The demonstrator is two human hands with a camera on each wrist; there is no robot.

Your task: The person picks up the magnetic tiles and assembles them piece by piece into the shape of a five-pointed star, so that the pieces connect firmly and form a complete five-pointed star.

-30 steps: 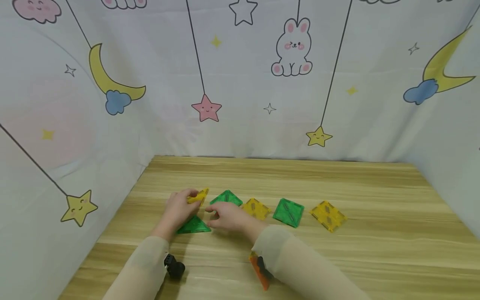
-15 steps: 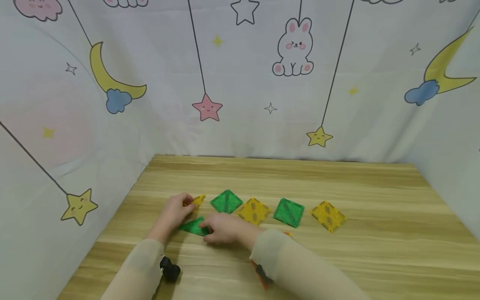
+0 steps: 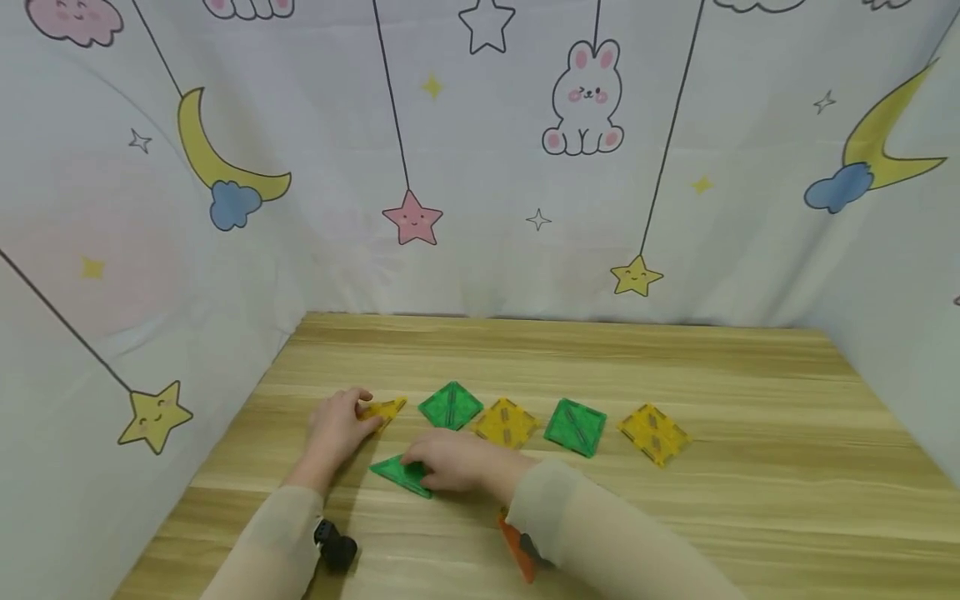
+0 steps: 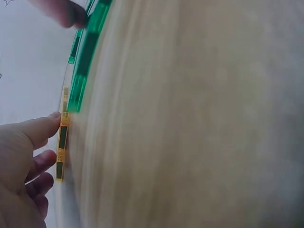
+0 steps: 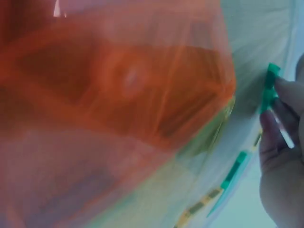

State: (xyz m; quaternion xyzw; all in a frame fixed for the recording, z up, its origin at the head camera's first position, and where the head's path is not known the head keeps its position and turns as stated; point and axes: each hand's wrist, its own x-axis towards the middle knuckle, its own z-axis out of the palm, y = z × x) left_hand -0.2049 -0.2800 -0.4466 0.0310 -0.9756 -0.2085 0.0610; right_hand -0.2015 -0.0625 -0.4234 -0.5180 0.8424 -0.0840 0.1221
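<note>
Step prob. arranging: L hand (image 3: 336, 428) pinches translucent yellow plastic triangle (image 3: 386, 410); R hand (image 3: 453, 461) pinches translucent green plastic triangle (image 3: 400, 476). Both apart, at/over wood-grain table (image 3: 750, 442), contact unclear. Next move prob. needs edges turned to match.

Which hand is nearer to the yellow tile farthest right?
The right hand: it's left of that yellow tile, holding the green triangle. The left hand is farther left, pinching another yellow piece.

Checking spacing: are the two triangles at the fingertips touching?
Apart. The head view shows bare tabletop between the yellow triangle and the green triangle.
</note>
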